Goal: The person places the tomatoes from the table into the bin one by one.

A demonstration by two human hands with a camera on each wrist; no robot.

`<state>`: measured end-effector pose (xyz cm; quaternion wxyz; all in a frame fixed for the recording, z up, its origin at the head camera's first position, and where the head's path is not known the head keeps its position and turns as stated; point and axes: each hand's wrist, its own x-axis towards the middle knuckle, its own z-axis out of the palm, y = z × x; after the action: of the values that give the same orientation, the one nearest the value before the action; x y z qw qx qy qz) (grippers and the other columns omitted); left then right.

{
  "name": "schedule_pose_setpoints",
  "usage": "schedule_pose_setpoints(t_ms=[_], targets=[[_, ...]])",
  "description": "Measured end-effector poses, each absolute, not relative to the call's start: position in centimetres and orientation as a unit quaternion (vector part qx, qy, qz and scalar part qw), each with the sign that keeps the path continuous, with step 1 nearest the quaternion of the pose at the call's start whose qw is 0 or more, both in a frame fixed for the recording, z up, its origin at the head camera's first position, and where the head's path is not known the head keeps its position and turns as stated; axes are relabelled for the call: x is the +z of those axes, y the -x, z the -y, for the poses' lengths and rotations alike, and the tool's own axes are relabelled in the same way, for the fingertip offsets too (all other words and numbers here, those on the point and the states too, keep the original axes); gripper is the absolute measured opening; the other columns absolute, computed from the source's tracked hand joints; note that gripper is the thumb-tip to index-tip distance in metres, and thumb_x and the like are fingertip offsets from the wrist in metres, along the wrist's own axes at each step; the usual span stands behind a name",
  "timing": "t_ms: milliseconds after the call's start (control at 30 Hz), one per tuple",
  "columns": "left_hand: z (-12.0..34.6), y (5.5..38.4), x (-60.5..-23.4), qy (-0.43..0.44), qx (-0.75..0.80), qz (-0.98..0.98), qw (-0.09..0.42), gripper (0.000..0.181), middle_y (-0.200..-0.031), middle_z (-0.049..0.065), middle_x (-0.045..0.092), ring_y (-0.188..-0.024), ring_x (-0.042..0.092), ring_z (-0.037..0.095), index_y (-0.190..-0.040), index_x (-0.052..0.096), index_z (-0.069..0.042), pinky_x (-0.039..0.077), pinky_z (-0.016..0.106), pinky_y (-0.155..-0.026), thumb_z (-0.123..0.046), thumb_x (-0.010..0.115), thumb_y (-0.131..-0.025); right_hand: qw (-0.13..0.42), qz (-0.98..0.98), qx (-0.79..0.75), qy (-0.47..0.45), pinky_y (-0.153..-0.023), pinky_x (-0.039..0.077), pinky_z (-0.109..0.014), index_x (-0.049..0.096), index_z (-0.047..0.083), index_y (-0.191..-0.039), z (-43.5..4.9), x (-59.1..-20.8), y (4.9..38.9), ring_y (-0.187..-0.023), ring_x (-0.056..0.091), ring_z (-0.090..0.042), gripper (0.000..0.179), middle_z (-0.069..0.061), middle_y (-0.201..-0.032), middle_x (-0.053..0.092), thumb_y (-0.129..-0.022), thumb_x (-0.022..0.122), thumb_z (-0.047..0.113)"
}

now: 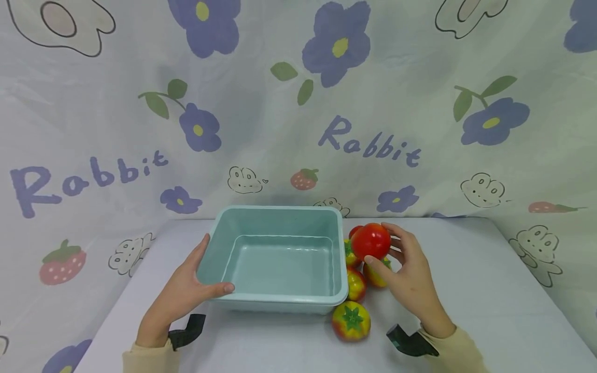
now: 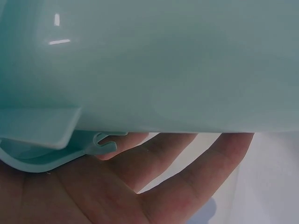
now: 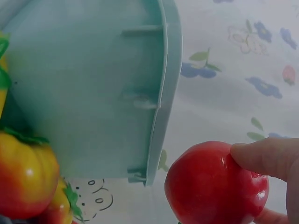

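A pale green-blue plastic basin (image 1: 284, 299) stands on the table. My left hand (image 1: 184, 287) grips its left side, thumb over the front rim and fingers along the outer wall; in the left wrist view, the fingers (image 2: 191, 186) show beyond the basin's wall (image 2: 177, 70). To the right of the basin, my right hand (image 1: 410, 274) holds a shiny red tomato (image 1: 371, 241) between thumb and fingers, above other fruit. The right wrist view has this tomato (image 3: 210, 184) beside the basin's rim (image 3: 170, 84).
Several yellow-and-red fruits with green leafy tops, one of them a front fruit (image 1: 352, 321), lie along the basin's right side. Another red one (image 1: 354, 231) shows partly behind the held tomato. A patterned cloth (image 1: 261, 129) hangs behind the white table (image 1: 489, 290).
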<state>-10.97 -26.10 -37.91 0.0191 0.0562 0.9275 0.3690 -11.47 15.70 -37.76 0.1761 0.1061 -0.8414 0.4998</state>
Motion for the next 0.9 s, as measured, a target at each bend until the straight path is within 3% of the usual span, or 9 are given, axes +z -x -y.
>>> schedule_pose_setpoints(t_ms=[333,600,900], targets=[[26.2,10.9,-38.0,-0.061,0.371,-0.927,0.016,0.115,-0.155,0.009,0.006,-0.138,0.012,0.038,-0.149,-0.003,-0.025,0.022,0.068,-0.099,-0.044,0.078,-0.069,0.169,0.823,0.529,-0.122,-0.085,0.045,-0.013,0.04,0.02,-0.136,-13.9,-37.2,11.5,-0.115,0.047,-0.017,0.07,0.0,-0.13,0.044,-0.077,0.076,0.015],[26.1,11.0,-38.1,-0.063,0.379,-0.923,0.018,0.115,-0.155,0.007,0.005,-0.138,0.012,0.036,-0.15,-0.002,-0.022,0.021,0.067,-0.1,-0.042,0.079,-0.07,0.177,0.804,0.546,-0.151,-0.087,0.045,-0.015,0.042,0.004,-0.133,-12.1,-35.1,10.1,-0.111,0.049,-0.021,0.065,-0.01,-0.125,0.046,-0.077,0.074,0.003],[26.1,10.9,-37.9,-0.059,0.372,-0.926,0.021,0.117,-0.155,0.008,0.006,-0.137,0.015,0.037,-0.15,-0.003,-0.02,0.023,0.067,-0.099,-0.045,0.078,-0.069,0.163,0.783,0.574,-0.173,-0.089,0.045,-0.018,0.042,0.003,-0.133,-11.3,-35.1,9.8,-0.111,0.051,-0.02,0.064,-0.009,-0.125,0.048,-0.077,0.072,-0.001]])
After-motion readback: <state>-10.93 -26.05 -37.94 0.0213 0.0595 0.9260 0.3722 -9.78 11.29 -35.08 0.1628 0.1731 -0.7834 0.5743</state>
